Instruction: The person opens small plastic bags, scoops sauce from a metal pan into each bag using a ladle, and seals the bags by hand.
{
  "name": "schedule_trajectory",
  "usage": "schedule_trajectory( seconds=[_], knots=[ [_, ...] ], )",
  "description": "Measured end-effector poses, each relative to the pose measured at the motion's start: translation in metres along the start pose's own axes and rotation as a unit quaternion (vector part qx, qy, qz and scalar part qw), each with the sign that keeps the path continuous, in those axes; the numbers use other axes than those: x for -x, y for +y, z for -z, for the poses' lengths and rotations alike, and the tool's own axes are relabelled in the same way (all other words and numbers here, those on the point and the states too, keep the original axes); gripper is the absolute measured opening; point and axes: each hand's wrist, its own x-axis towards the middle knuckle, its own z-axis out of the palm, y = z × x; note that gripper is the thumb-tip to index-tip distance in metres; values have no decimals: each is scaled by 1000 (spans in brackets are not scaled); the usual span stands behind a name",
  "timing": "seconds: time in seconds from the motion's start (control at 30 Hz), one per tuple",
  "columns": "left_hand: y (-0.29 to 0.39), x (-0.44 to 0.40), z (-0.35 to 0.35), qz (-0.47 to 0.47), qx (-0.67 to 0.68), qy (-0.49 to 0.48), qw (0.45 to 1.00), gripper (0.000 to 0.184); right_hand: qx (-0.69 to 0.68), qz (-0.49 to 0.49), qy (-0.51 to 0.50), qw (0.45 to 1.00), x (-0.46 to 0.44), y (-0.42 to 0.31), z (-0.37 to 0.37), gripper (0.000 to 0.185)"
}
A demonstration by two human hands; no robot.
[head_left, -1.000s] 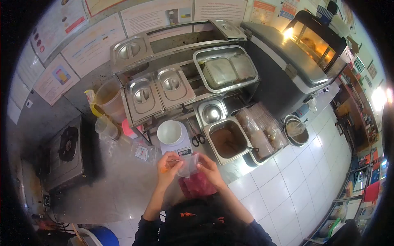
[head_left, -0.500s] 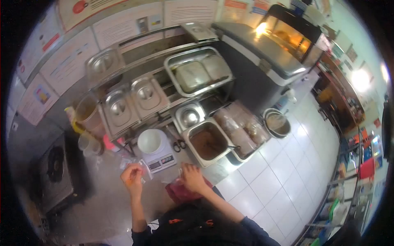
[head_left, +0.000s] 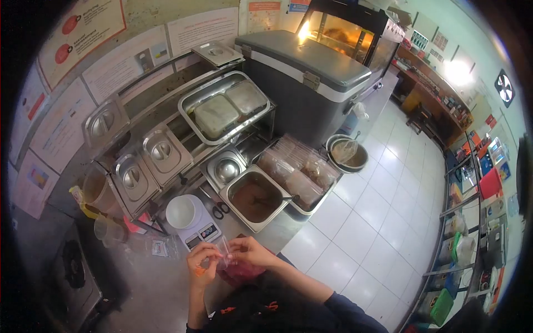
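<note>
Both of my hands meet over the front edge of the steel counter, just below a white kitchen scale (head_left: 195, 225) with a white bowl (head_left: 181, 211) on it. A small clear plastic bag (head_left: 224, 248) is pinched between my left hand (head_left: 203, 262) and my right hand (head_left: 247, 253). Something orange shows at my left palm, too small to make out. Under my right hand lies a dark red cloth (head_left: 242, 273). Black-handled scissors (head_left: 220, 210) rest right of the scale.
A steel pan of brown sauce (head_left: 256, 198) stands right of the scissors, beside a tray of bagged portions (head_left: 302, 175). Lidded steel pans (head_left: 165, 151) are behind. A stove (head_left: 78, 272) is at left, a large grey cooler (head_left: 300, 72) at the back.
The view has swung to the right. My hands were apart half a second ago and have come together at the clear bag.
</note>
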Motion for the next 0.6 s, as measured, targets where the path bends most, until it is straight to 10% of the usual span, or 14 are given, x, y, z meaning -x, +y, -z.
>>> schedule_trajectory(
  seconds=[0.2,0.3,0.6],
  knots=[
    [4,-16,-1,-90,-213,27,973,17,31,-37,75,996,4,-5,12,11],
    [13,-12,-6,-117,-352,50,927,14,256,128,162,945,6,-23,8,12],
    [9,-1,-29,6,-107,25,994,11,337,144,228,902,12,-40,-16,4]
  ],
)
